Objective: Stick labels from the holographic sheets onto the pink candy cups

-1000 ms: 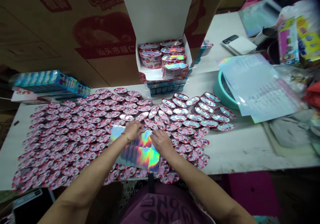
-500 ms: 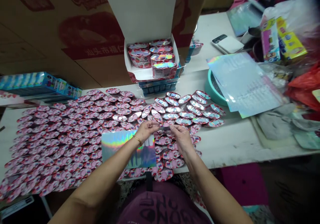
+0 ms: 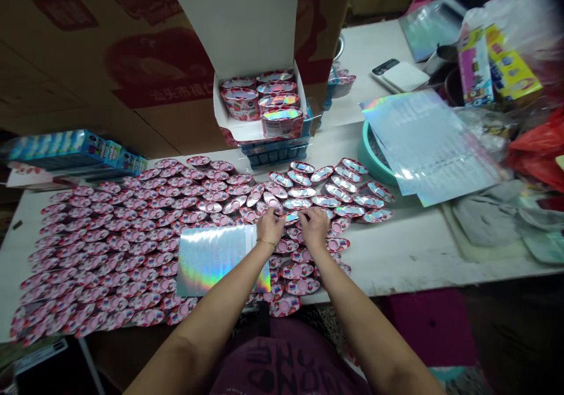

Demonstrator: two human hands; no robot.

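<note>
Oval red-and-pink packs [image 3: 118, 242] stand close together in rows over the table. In the middle, a shiny rainbow-tinted sticker [image 3: 291, 217] lies over the top of one pack. My left hand [image 3: 269, 228], with a bracelet at the wrist, has its fingers closed at the sticker's left end. My right hand [image 3: 314, 227] is closed at the opposite end; its fingertips are partly hidden. A holographic sticker sheet [image 3: 211, 260] rests on packs beside and under my left forearm. Packs beyond my hands have silvery tops, while those to the left show pink round centres.
An open display box [image 3: 259, 129] holding several similar packs stands at the back, before large cardboard cartons [image 3: 167, 119]. Blue boxes [image 3: 74, 151] are at the left. To the right are a teal basin [image 3: 372, 157], more holographic sheets [image 3: 440, 148], a scale [image 3: 403, 76] and grey cloth [image 3: 480, 213].
Both hands have moved slightly, bringing the sticker from between the fingers down onto a pack's top. My left hand has shifted right, uncovering more of the sheet.
</note>
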